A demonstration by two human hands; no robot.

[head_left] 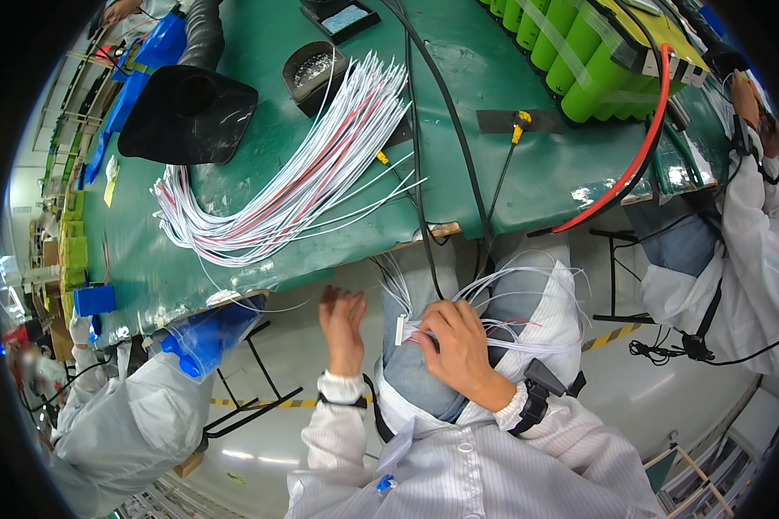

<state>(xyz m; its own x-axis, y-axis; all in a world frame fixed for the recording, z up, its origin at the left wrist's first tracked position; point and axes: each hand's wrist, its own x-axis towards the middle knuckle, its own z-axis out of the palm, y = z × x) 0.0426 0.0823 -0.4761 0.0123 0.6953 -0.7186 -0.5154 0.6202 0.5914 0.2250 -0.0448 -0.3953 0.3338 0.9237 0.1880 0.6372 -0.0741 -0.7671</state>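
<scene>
Over my lap, my right hand is closed on a bundle of thin white wires, which has a few red ones in it. A narrow white connector sticks out on the left side of that hand. Loose wire ends fan out across my thighs. My left hand is raised to the left of the connector, fingers loosely curled and apart, with nothing visible in it. On the green table ahead lies a large curved bundle of white and red wires. One stray wire from it trails toward my left hand.
A black fume hood on a hose stands at the left, near a black scoop-shaped container. Green cylindrical cells with a red cable occupy the far right. Black cables hang over the table edge. Co-workers sit on both sides.
</scene>
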